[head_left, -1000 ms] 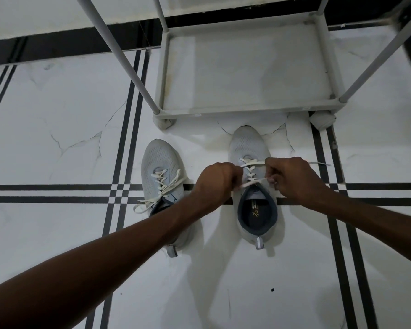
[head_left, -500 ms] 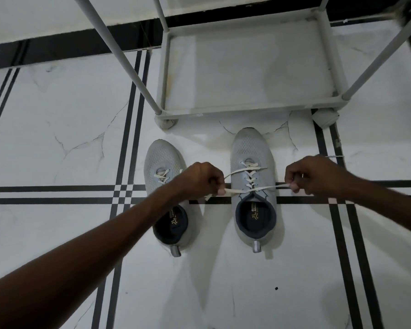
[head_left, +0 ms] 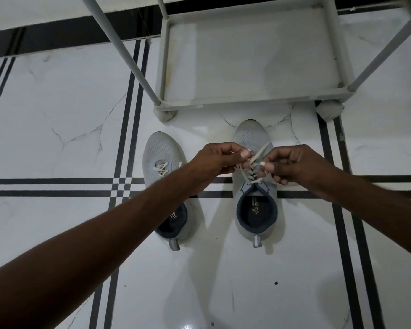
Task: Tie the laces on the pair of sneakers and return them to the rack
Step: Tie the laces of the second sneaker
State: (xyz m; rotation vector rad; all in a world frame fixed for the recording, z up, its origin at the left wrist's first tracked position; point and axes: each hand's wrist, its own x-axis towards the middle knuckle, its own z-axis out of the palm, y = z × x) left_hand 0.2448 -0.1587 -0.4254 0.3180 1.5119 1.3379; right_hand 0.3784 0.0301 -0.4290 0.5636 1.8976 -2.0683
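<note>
Two grey mesh sneakers stand side by side on the floor, toes towards the rack. Over the right sneaker (head_left: 256, 219) both my hands meet above its white laces (head_left: 253, 173). My left hand (head_left: 215, 163) pinches one lace end. My right hand (head_left: 292, 165) pinches the other, and a loose end sticks up between the fingers. The left sneaker (head_left: 159, 150) lies partly under my left forearm, its laces loose.
A grey shoe rack (head_left: 247, 100) with an open bottom shelf stands just beyond the toes; its slanted posts rise at left (head_left: 121, 51) and right (head_left: 384, 51). The floor is white marble tile with black stripes.
Half a second ago my hands were spread wide, pulling the lace ends taut sideways. They have come together over the right sneaker's tongue.
</note>
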